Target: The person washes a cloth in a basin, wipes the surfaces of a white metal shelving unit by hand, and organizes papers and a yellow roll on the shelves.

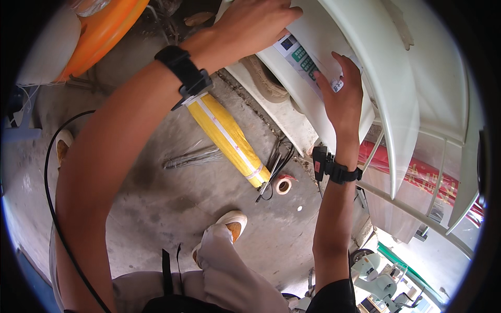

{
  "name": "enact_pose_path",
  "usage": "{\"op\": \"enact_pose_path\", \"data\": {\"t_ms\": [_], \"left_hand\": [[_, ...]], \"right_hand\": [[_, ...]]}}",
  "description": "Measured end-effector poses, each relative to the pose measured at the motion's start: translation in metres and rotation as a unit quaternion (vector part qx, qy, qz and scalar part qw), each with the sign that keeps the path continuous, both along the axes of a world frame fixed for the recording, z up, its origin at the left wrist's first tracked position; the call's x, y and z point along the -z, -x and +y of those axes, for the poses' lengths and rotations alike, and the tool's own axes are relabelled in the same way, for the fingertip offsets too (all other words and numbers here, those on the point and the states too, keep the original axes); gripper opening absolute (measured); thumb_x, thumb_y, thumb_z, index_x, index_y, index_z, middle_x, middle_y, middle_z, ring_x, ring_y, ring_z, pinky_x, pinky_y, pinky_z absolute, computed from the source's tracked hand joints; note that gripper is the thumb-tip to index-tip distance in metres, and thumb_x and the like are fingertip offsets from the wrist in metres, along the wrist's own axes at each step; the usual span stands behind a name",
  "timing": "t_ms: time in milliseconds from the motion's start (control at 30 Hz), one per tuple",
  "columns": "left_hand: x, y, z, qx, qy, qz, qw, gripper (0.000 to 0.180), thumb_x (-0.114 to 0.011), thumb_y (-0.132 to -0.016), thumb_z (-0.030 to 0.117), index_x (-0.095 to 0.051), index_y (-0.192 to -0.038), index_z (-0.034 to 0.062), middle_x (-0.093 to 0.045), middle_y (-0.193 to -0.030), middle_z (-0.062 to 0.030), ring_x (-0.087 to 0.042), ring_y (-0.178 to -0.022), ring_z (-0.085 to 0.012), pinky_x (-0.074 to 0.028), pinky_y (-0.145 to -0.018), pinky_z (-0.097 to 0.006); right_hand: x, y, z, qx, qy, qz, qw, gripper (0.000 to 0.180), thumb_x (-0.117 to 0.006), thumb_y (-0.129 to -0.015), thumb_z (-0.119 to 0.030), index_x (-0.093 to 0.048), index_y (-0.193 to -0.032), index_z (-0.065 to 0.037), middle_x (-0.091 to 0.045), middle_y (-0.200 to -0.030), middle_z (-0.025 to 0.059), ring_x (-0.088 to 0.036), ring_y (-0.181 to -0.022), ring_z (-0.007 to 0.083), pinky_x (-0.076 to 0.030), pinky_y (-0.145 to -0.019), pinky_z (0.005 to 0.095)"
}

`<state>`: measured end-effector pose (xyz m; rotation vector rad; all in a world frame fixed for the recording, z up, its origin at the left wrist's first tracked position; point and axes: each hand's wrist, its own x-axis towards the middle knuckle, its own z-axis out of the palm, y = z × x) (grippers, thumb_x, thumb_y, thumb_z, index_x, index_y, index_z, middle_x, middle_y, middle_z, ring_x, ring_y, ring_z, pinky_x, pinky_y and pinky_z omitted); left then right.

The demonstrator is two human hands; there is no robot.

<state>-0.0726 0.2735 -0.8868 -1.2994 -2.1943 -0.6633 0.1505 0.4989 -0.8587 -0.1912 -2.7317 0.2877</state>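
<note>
While the left hand [250, 26] lies spread on the white panel [365, 62] at upper centre, the keypad label [302, 60] is pressed flat by the right hand [342, 94]; smoothing appears unfinished.

The white panel [396, 99] is showing smooth, glossy plastic, its keypad [302, 60] looking like a matt printed film. Below the panel, the floor [172, 203] is looking rough, stained concrete. On the floor, the yellow roll [229, 136] is appearing woven and matt, beside thin metal wires [193, 156] and a small tape ring [283, 185].
</note>
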Motion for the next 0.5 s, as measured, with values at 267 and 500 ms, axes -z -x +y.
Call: {"op": "enact_pose_path", "data": {"t_ms": [267, 500], "left_hand": [[0.014, 0.023, 0.031, -0.046, -0.023, 0.104, 0.993, 0.033, -0.076, -0.090, 0.014, -0.076, -0.120, 0.0006, -0.075, -0.119, -0.0206, -0.071, -0.117, -0.0404, -0.056, -0.109, -0.049], [0.004, 0.030, 0.037, 0.005, -0.005, 0.071, 0.997, 0.025, -0.077, -0.093, 0.014, -0.074, -0.112, -0.0015, -0.074, -0.114, -0.0246, -0.071, -0.111, -0.0440, -0.059, -0.099, -0.052]], "right_hand": [[0.011, 0.033, 0.026, 0.016, 0.016, 0.027, 0.999, 0.046, -0.088, -0.095, -0.040, -0.080, -0.134, -0.017, -0.075, -0.138, 0.0127, -0.073, -0.123, 0.0290, -0.059, -0.104, 0.0403], [0.011, 0.079, 0.004, -0.011, 0.041, 0.062, 0.997, 0.040, -0.089, -0.089, -0.022, -0.079, -0.126, -0.010, -0.077, -0.128, 0.0157, -0.074, -0.116, 0.0314, -0.058, -0.096, 0.0405]]}}
